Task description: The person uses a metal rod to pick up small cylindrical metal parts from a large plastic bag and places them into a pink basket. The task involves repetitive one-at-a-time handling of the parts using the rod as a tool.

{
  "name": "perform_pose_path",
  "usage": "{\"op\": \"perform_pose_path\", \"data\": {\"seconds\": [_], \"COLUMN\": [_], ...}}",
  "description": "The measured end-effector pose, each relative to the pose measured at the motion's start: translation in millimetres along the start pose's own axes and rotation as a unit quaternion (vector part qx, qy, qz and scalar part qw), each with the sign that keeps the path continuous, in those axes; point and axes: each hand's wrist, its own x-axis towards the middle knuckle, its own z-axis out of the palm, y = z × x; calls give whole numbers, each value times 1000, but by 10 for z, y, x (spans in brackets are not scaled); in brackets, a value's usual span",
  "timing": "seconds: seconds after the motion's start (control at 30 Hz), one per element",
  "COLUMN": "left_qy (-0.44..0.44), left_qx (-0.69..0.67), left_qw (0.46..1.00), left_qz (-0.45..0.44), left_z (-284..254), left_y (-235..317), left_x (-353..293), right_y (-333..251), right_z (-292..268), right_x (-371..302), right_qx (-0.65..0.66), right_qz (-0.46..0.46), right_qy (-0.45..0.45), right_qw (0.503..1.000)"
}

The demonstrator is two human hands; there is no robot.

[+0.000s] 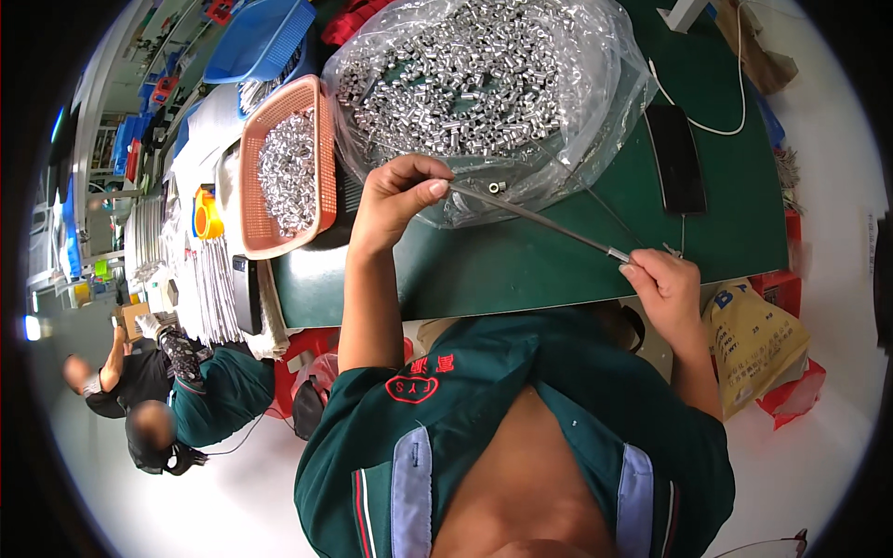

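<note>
A thin grey rod (535,219) spans the space between my hands, slanting down to the right above the table edge. My left hand (400,200) pinches its upper left end between thumb and fingers. At the lower right end sits a small silver metal sleeve (615,253), and my right hand (665,284) is closed on the rod there, thumb and fingertips together. Just beyond the rod, a clear plastic bag (595,158) lies spread open with a big heap of short silver sleeves (465,84). One loose sleeve (497,188) rests apart near the bag's front edge.
Left of the bag stands a pink basket (249,186) of small silver pieces, with a blue basket (256,42) behind. A black phone (676,158) and white cable (721,131) lie right on the green table (372,293). Two people work far left. A yellow sack (758,344) stands right.
</note>
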Motion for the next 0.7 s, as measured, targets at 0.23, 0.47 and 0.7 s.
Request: {"op": "perform_pose_path", "data": {"seconds": [0.23, 0.47, 0.7], "left_qy": [3, 3, 60], "left_qx": [-23, 509, 346], "left_qw": [1000, 852, 936], "left_qz": [-18, 122, 24], "left_z": [341, 507, 461], "left_y": [-97, -217, -248], "left_x": [73, 150, 145], "right_y": [-21, 66, 93], "right_z": [174, 194, 203], "right_x": [-57, -55, -118], "right_qx": [142, 198, 205], "right_qz": [115, 150, 185], "right_qy": [-5, 2, -12], "right_qw": [983, 969, 961]}}
